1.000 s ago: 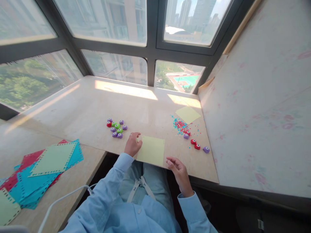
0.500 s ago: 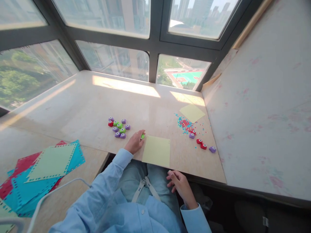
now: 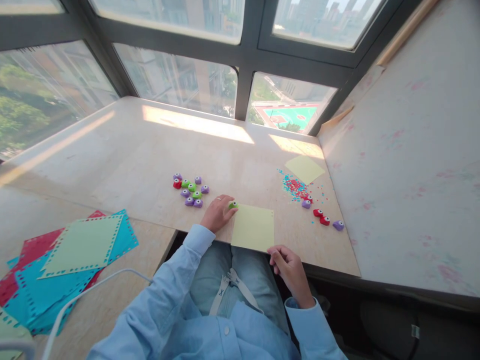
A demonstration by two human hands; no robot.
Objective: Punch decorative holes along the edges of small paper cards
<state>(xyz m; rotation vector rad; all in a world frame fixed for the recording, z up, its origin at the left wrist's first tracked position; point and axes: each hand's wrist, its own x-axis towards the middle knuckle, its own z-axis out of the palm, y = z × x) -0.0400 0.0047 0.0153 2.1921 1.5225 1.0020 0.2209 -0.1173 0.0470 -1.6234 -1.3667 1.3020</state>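
My left hand [image 3: 218,214] is closed around a small green craft punch [image 3: 233,205] with an eye-like button, at the upper left corner of a pale yellow paper sheet [image 3: 253,227]. The sheet lies by the table's front edge and has tiny holes in its upper right corner. At its lower right corner, the thumb and fingers of my right hand [image 3: 288,267] pinch the paper. Left of the sheet stands a cluster of purple, green and red craft punches [image 3: 192,188].
Red and blue paper bits [image 3: 294,187] lie at the right, beside another yellow sheet [image 3: 305,170]. More red and purple punches [image 3: 324,220] are near the wall. Sheets with punched edges [image 3: 80,242] are piled at the left, near a white cable [image 3: 93,280].
My right hand has risen from below the table edge to the sheet's lower right corner. The green punch in my left hand has turned, with its eye-like button now showing. The view has shifted slightly.
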